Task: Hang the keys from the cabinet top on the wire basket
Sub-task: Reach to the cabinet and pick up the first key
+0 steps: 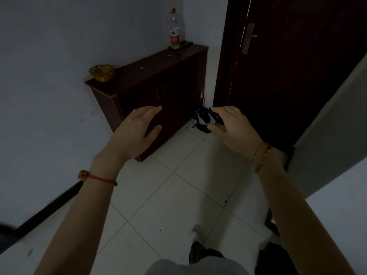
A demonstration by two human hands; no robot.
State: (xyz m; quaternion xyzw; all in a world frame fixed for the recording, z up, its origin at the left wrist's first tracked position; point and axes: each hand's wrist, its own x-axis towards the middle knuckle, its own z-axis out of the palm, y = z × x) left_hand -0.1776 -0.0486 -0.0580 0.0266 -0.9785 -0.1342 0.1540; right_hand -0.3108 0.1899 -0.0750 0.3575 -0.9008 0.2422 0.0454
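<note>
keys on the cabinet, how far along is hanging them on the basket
Nothing looks done yet. Both the left hand and right hand are open and empty, held out short of the cabinet. Small items, possibly the keys, lie near the bottle, too dim to confirm. Left: pick them up and hang them on the wire basket.

Bare cabinet top [151, 74] lies open between wire basket [101, 72] and bottle [174, 29].

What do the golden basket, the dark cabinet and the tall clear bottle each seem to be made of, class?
The golden open-weave basket looks like thin metal wire with a shiny gold finish, since gaps show through it. The dark reddish-brown cabinet looks like wood or laminated board, with a pale edge strip. The tall clear bottle with a red cap looks like see-through plastic.
</note>
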